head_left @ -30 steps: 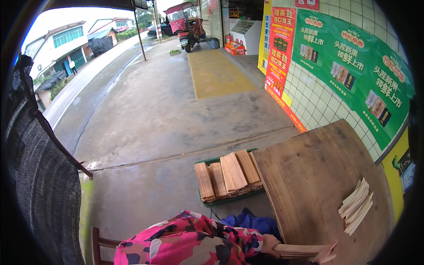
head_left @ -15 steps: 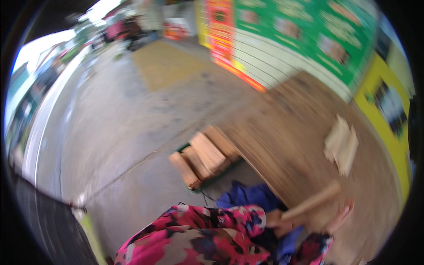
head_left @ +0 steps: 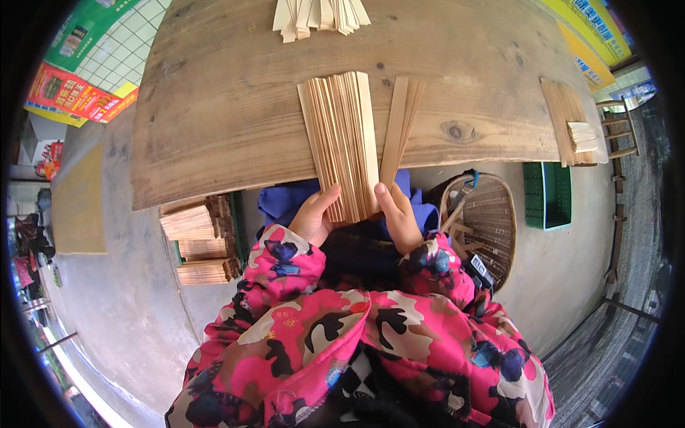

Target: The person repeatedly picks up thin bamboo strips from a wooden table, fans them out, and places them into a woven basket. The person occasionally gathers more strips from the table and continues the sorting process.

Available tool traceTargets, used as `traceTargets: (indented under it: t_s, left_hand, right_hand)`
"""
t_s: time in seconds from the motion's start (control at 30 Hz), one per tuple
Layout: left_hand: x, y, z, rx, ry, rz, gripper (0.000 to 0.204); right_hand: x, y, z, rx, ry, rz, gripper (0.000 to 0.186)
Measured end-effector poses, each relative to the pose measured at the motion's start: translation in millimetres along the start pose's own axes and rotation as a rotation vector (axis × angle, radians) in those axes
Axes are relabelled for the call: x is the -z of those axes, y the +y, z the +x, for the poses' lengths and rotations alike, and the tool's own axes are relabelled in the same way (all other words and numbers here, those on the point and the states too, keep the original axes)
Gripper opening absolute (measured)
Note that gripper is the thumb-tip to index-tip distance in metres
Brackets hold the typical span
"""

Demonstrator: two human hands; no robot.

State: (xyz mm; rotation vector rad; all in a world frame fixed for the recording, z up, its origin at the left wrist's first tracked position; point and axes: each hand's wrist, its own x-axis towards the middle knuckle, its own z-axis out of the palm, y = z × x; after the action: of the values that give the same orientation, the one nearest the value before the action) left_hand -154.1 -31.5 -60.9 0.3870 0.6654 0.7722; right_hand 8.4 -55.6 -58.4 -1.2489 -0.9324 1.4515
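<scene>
A thick bundle of thin wooden strips (head_left: 339,143) is squeezed edge-on between my two hands. My left hand (head_left: 314,214) presses its near left side, thumb along the edge. At the near right side, my right hand (head_left: 399,217) grips the bundle with its thumb up. The near end hangs past the table's front edge, and the far end reaches over the tabletop. Just right of the bundle, a few loose strips (head_left: 403,118) lie on the wooden table (head_left: 235,100). The fingers under the bundle are mostly hidden.
More strips (head_left: 321,16) lie at the table's far side, and a small stack (head_left: 571,128) is at its right end. Bundles (head_left: 203,242) fill a green crate at left. A wicker basket (head_left: 506,235) with scraps and a green crate (head_left: 548,196) stand at right.
The view has swung from the floor and the table's side to face the table squarely. The left hand held a wooden piece with the right hand apart; now both hands clasp the strip bundle.
</scene>
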Motion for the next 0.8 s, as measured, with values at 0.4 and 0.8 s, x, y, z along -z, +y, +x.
traceTargets:
  t_s: [0.4, 0.8]
  left_hand:
    - [-25.9, -15.0, 14.3, -0.060, 0.050, 0.183, 0.034]
    - [-31.7, -22.8, 12.1, -0.106, 0.132, 0.122, 0.033]
  right_hand:
    - [-4.9, 3.3, -2.2, 0.166, 0.138, -0.229, 0.034]
    - [-7.6, 2.8, -10.8, 0.101, 0.288, -0.112, 0.038]
